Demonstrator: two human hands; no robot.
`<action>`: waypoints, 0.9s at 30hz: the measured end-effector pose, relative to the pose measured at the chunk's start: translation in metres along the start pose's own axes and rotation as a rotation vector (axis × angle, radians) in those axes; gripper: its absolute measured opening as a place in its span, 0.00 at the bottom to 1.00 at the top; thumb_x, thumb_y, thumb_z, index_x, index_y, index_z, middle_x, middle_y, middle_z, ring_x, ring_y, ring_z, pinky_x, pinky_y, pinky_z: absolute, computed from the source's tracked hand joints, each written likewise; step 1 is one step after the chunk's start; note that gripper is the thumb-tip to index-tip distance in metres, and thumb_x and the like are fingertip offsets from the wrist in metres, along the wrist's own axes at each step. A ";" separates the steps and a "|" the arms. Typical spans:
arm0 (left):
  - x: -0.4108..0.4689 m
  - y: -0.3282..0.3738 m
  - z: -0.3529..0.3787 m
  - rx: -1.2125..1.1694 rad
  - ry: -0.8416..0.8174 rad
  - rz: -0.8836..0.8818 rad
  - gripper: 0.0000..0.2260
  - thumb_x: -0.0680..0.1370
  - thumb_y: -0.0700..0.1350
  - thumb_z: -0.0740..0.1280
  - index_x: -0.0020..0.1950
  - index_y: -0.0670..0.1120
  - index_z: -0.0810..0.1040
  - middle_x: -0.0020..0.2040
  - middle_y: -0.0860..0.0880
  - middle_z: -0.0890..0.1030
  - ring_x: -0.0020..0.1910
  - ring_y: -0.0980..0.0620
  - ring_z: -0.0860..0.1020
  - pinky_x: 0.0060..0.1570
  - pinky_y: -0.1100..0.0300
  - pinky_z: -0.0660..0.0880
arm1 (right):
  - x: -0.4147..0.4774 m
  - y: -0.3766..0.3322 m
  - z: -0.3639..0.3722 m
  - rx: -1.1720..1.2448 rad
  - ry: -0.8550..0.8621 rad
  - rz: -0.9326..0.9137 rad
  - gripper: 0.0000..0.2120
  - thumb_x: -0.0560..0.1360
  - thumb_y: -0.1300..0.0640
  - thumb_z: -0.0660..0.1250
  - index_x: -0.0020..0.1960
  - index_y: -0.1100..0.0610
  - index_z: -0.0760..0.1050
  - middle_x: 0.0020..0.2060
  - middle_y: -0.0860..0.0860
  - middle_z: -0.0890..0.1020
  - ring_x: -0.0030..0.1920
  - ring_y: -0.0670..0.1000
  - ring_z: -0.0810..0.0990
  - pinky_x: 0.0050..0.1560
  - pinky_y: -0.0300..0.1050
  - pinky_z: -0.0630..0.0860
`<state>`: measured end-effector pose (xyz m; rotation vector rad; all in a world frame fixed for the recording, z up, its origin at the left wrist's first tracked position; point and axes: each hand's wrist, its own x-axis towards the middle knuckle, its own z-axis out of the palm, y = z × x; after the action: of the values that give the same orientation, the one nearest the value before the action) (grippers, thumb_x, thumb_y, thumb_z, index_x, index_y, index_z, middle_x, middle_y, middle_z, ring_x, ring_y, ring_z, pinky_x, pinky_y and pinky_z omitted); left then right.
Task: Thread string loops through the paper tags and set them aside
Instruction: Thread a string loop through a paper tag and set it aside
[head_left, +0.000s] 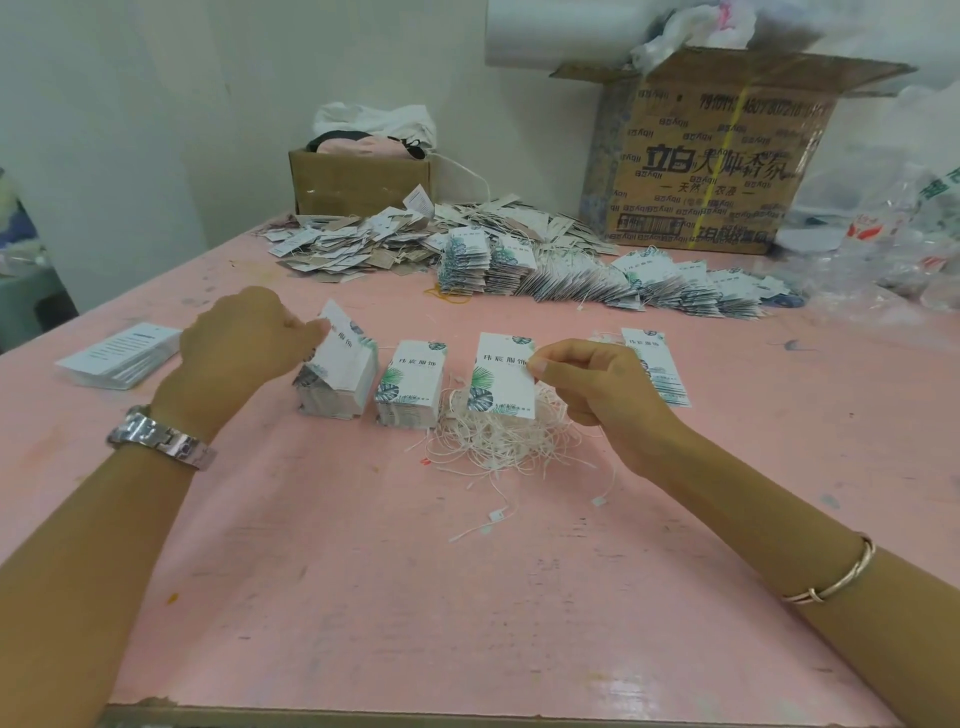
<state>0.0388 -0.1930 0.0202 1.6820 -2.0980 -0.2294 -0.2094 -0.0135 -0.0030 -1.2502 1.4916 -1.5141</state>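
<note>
Pink table (467, 597), carton (717, 171) marked 立白, left hand (239, 338) pinching top tag (345, 338) of stack (337, 395), right hand (597, 384) pinching lone tag (501, 379) — 伟宸服饰

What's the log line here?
left hand: pinches top tag on stack | right hand: pinches single tag over string pile | strung tags: heaped behind

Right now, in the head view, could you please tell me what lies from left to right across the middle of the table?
White card stack → left hand, pinching the top tag of the first tag stack → second tag stack → held tag → right hand → rightmost tag.
</note>
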 end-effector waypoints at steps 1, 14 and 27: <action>0.000 0.002 -0.001 -0.082 0.003 0.023 0.19 0.78 0.57 0.67 0.38 0.44 0.84 0.32 0.43 0.78 0.33 0.45 0.74 0.36 0.58 0.68 | 0.000 0.000 0.000 -0.002 -0.002 -0.001 0.03 0.77 0.64 0.69 0.44 0.62 0.78 0.20 0.41 0.72 0.21 0.42 0.58 0.23 0.33 0.57; -0.028 0.038 0.011 -0.922 -0.099 0.198 0.04 0.77 0.49 0.71 0.42 0.53 0.83 0.30 0.57 0.81 0.25 0.65 0.73 0.30 0.71 0.70 | -0.001 0.001 0.000 -0.069 0.080 -0.116 0.01 0.75 0.66 0.71 0.45 0.63 0.80 0.36 0.49 0.81 0.21 0.40 0.70 0.26 0.27 0.65; -0.066 0.065 0.052 -0.952 -0.262 0.312 0.07 0.75 0.49 0.73 0.40 0.47 0.83 0.34 0.51 0.83 0.29 0.57 0.78 0.36 0.64 0.75 | -0.002 0.003 0.004 -0.137 0.044 -0.228 0.02 0.74 0.59 0.73 0.43 0.54 0.82 0.36 0.70 0.76 0.31 0.56 0.64 0.36 0.48 0.61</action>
<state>-0.0304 -0.1207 -0.0160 0.7773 -1.8838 -1.1735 -0.2056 -0.0129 -0.0069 -1.5192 1.5451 -1.6154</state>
